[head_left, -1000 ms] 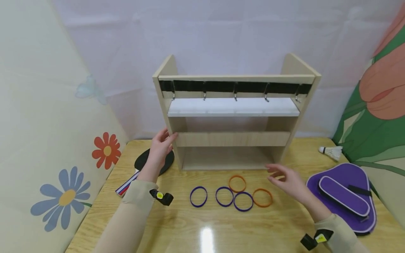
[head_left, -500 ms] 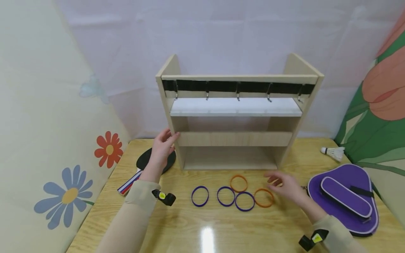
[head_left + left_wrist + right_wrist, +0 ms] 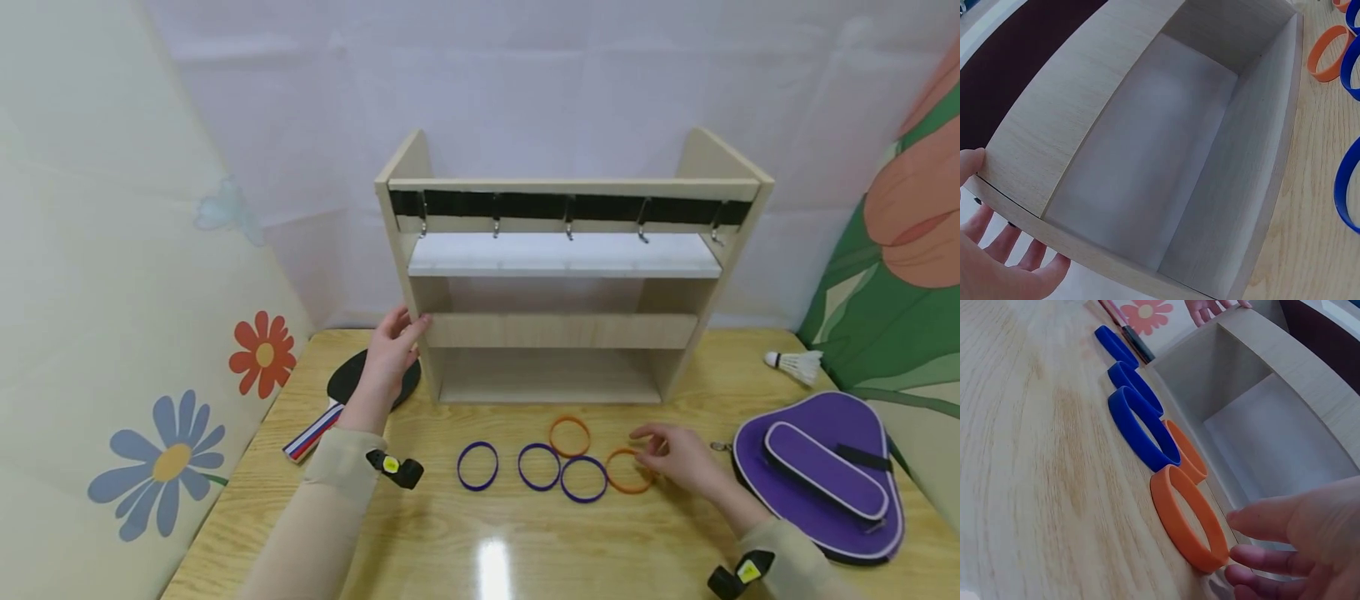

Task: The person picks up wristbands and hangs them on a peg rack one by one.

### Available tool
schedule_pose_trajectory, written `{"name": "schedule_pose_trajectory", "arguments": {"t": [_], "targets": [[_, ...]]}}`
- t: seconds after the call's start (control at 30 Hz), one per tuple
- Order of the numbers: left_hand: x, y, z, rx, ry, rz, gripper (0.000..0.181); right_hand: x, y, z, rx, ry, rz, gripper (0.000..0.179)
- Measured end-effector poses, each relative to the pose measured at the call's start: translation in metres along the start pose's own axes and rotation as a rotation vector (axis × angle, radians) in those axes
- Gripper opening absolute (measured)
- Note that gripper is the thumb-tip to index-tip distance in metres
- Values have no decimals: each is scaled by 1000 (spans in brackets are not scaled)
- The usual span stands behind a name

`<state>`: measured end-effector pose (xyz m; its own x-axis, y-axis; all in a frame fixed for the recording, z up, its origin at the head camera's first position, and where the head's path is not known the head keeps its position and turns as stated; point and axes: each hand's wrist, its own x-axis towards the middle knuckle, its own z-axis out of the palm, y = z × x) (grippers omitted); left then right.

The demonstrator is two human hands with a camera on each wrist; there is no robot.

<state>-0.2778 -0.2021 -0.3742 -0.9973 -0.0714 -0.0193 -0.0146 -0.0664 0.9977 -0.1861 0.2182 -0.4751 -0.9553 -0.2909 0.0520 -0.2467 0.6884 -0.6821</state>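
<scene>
Five rings lie on the table, likely spread for easy picking. At the rightmost orange ring, the right hand has thumb and fingers apart, contact unclear. Beyond, the left hand clasps the shelf by its side, presumably steadying it.

beige sleeves carry black, yellow-marked wrist cameras.

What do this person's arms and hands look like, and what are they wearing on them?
The left hand and right hand are human and ungloved. The left sleeve and right sleeve are long and plain beige. Each wrist carries a small black device, left device and right device, with a yellow marking beside it. No cables show.
</scene>
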Motion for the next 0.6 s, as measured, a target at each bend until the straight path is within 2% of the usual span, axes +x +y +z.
{"name": "schedule_pose_trajectory", "arguments": {"t": [0.3,0.6], "targets": [[-1,2,1,18,7,-16,63,1,2,3,-49,-1,26,17],[-1,4,1,27,10,-25,62,0,8,4,-53,-10,37,19]]}}
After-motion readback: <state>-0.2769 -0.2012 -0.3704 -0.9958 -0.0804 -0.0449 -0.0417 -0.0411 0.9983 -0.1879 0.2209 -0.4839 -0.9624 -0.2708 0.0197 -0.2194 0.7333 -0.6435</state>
